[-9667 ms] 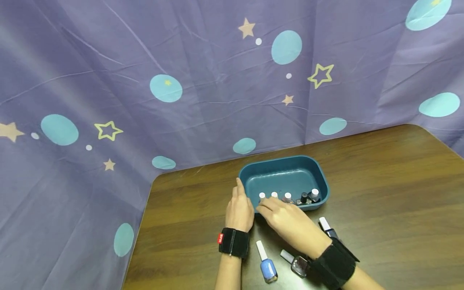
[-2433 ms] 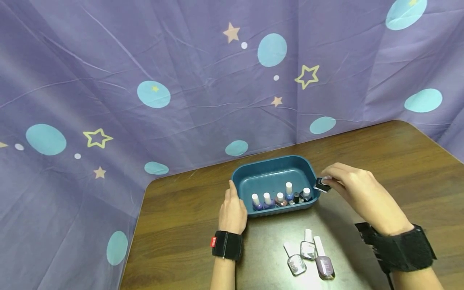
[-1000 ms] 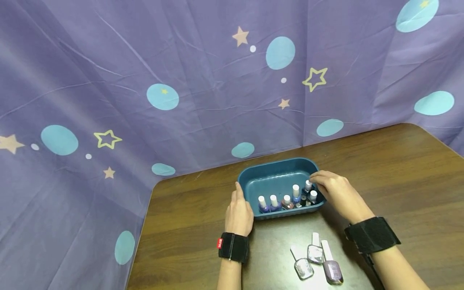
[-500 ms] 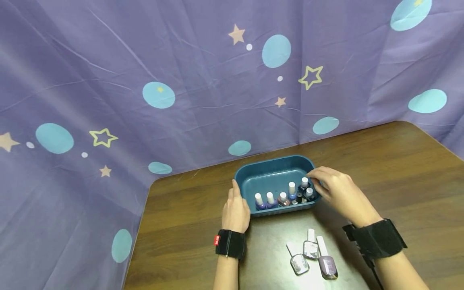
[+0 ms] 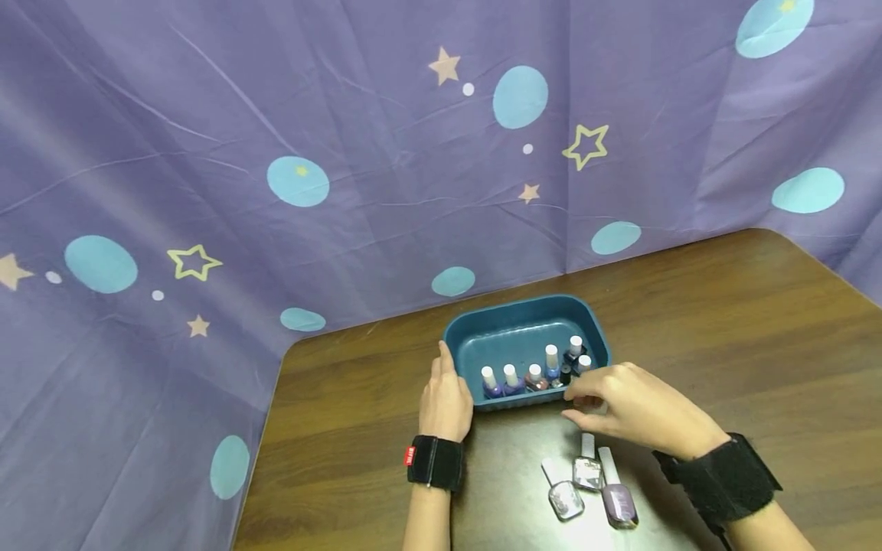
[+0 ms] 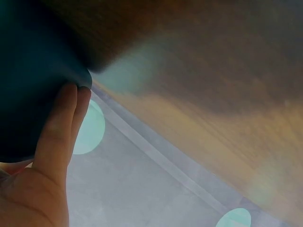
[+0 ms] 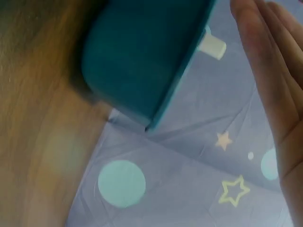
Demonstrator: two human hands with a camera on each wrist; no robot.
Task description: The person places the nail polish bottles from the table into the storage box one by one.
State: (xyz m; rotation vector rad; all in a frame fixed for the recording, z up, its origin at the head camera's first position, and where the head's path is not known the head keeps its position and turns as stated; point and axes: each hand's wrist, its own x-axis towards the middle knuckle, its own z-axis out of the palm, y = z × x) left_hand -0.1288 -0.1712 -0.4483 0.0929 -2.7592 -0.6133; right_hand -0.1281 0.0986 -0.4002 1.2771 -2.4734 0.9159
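A teal tray [image 5: 524,306] holds several nail polish bottles along its front and right side. Among them are a purple bottle [image 5: 492,387], a pinkish-brown bottle [image 5: 535,380], a blue bottle [image 5: 552,364] and a dark bottle [image 5: 575,352]. My left hand [image 5: 444,405] rests against the tray's left side; the left wrist view shows its straight fingers [image 6: 54,137] touching the wall. Just off the tray's front right corner, my right hand [image 5: 637,409] holds nothing, thumb and fingertips apart. Below it on the table lie two silvery bottles [image 5: 566,501] [image 5: 587,474] and a mauve bottle [image 5: 619,506].
The tray stands on a brown wooden table [image 5: 730,321], near its back edge. Behind the table hangs a purple curtain [image 5: 386,229] with stars and pale blue spots. Both wrists wear black bands [image 5: 436,463].
The blue bottle has gone from the table into the tray. My right hand set the dark bottle in the tray's right end, let go, and has moved toward the front.
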